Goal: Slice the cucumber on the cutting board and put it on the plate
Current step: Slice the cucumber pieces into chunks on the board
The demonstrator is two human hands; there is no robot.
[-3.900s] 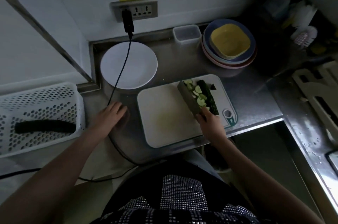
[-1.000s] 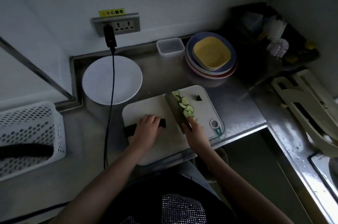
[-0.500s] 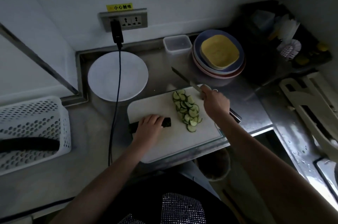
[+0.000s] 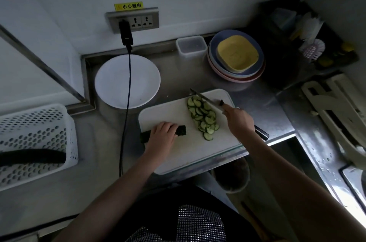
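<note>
The left hand [image 4: 161,135] curls its fingers over the uncut cucumber [image 4: 181,130] lying on the board [image 4: 168,113]. The right hand [image 4: 239,121] grips the knife [image 4: 205,99], its blade slanting above the pile of slices [image 4: 204,118] on the board. The white plate [image 4: 111,83] sits bare beyond the board on the table [image 4: 99,182].

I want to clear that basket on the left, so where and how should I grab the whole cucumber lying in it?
Grip the whole cucumber around its middle, coming straight down from above. It lies flat and lengthwise along the white basket, whose walls block the sides while the top is open. Its left end runs out of the picture, so the exposed stretch near the blunt right end is probably the surest hold.
</note>
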